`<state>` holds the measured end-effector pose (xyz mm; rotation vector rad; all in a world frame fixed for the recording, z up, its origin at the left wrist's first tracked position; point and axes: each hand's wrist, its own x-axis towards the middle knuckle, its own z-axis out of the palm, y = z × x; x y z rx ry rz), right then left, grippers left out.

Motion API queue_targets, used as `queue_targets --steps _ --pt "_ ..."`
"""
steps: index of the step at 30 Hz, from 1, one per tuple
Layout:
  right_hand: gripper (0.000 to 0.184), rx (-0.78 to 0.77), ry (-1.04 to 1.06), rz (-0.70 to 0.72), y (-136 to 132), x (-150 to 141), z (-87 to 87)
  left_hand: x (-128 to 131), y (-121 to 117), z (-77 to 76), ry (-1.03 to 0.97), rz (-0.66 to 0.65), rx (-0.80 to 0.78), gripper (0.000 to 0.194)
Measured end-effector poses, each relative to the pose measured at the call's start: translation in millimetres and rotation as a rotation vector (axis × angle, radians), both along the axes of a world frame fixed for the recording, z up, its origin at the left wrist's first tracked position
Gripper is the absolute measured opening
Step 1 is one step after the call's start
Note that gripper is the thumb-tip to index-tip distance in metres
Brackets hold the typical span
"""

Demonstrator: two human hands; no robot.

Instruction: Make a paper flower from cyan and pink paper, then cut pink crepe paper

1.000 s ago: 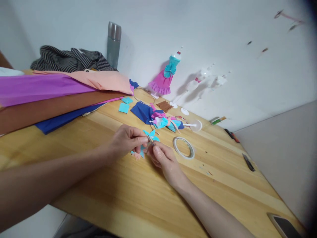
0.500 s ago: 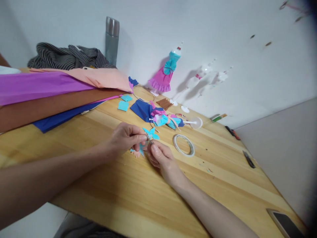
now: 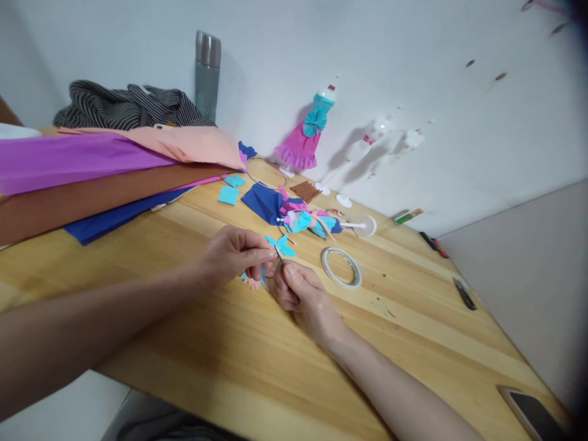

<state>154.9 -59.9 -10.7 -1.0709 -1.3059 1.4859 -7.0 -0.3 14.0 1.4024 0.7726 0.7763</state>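
Note:
My left hand (image 3: 243,252) is closed in a pinch at the middle of the table, its thumb and forefinger on a small piece too tiny to name. Close beside it, my right hand (image 3: 301,291) wraps around small scissors (image 3: 280,257). Their slim blades point up at the left fingertips, and the handles are hidden in the fist. Just beyond the fingers lies a turquoise paper flower (image 3: 285,246) with pointed petals. Peach and turquoise paper scraps (image 3: 251,282) show partly from under my left hand.
A tape roll (image 3: 341,268) lies right of my hands. Behind are a paper-dressed mannequin figure (image 3: 316,225) lying down and another standing (image 3: 312,125). Folded coloured paper (image 3: 82,162) covers the left, near a bottle (image 3: 207,76). A cutter (image 3: 463,294) and phone (image 3: 533,410) lie right.
The scissors have shifted slightly between my hands and their blades look closer together. Both hands stay in nearly the same place.

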Motion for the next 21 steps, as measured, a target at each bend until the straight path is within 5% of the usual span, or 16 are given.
queue_targets --steps 4,7,11,15,21 --pt "0.045 0.119 -0.090 -0.075 7 9 7.5 0 0 3.6 -0.018 0.024 -0.032 0.018" --pt "0.041 0.307 -0.491 -0.184 16 29 26.1 -1 -1 5.3 -0.023 0.053 -0.100 0.019" --pt "0.036 0.267 -1.096 -0.001 22 57 52.4 -4 2 0.4 -0.036 0.037 -0.166 0.021" --pt "0.029 0.267 -1.322 0.153 16 65 55.2 -6 8 -6.3 -0.024 0.016 -0.163 0.023" --pt "0.024 0.068 -1.650 0.170 12 48 50.7 -4 6 -8.0 0.034 -0.040 -0.199 0.026"
